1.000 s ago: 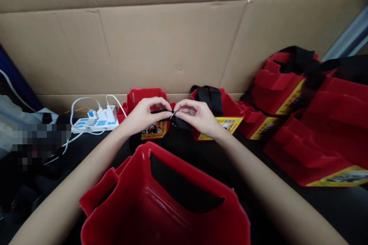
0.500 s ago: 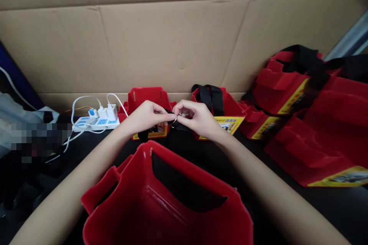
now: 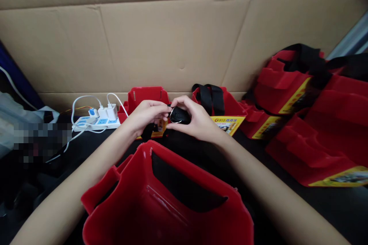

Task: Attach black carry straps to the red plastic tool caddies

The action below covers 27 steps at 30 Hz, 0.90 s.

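My left hand point(image 3: 146, 113) and right hand point(image 3: 195, 120) meet above the far rim of the open red bag point(image 3: 169, 206) in front of me. Both are closed in a pinch on a black strap point(image 3: 179, 115) bunched between them, fingertips nearly touching, and a thin metal ring point(image 3: 172, 116) shows at the pinch. A loose end of the strap hangs down under my left hand.

The red bag fills the near edge, so my forearms pass on either side of its stiff, glossy walls; a black panel lines its far wall. Beyond my hands the dark bench runs only a short way before a wall of plain brown cardboard point(image 3: 172, 46) closes it off. Two small red bags point(image 3: 146, 95) with yellow labels stand against that wall just behind my hands, one with black handles. To the right a heap of red bags point(image 3: 310, 122) crowds the bench. To the left lies a white power strip point(image 3: 96, 122) with plugs and looping white cables.
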Tool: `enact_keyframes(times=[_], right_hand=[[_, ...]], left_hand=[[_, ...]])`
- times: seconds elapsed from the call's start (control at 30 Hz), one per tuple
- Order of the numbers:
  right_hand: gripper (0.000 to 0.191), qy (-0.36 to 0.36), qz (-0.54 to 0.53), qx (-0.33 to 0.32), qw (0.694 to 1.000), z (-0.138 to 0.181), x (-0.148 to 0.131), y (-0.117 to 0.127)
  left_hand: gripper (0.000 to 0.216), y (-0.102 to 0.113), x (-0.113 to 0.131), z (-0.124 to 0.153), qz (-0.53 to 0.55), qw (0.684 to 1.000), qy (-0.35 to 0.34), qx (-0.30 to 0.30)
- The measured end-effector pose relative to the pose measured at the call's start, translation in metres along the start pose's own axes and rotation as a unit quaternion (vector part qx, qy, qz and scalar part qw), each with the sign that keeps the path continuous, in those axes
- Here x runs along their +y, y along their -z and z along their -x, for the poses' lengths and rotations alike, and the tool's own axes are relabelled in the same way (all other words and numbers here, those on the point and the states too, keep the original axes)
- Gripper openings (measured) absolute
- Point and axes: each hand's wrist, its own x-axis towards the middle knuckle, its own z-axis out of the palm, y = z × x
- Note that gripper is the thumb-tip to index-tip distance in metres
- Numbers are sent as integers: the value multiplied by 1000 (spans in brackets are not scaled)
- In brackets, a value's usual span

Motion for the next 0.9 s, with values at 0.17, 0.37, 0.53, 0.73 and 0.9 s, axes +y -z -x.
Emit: enact_keyframes(times=[0.17, 0.37, 0.53, 0.73, 0.9], right_hand=[[24, -20, 55, 3, 998, 0, 7, -6], [16, -21, -38, -40, 998, 0, 9, 2], [20, -9, -68, -92, 993, 0, 5, 8], [20, -15, -76, -105, 991, 1, 4, 7], [16, -10, -54, -126, 990, 1, 0, 6]], left_hand=[[16, 6, 3, 0, -54, 998, 5, 28], [15, 34, 19, 7, -198, 976, -4, 87], [10, 52, 30, 14, -312, 937, 26, 154], [15, 69, 32, 25, -514, 856, 53, 17], [16, 59, 36, 31, -567, 824, -5, -3]])
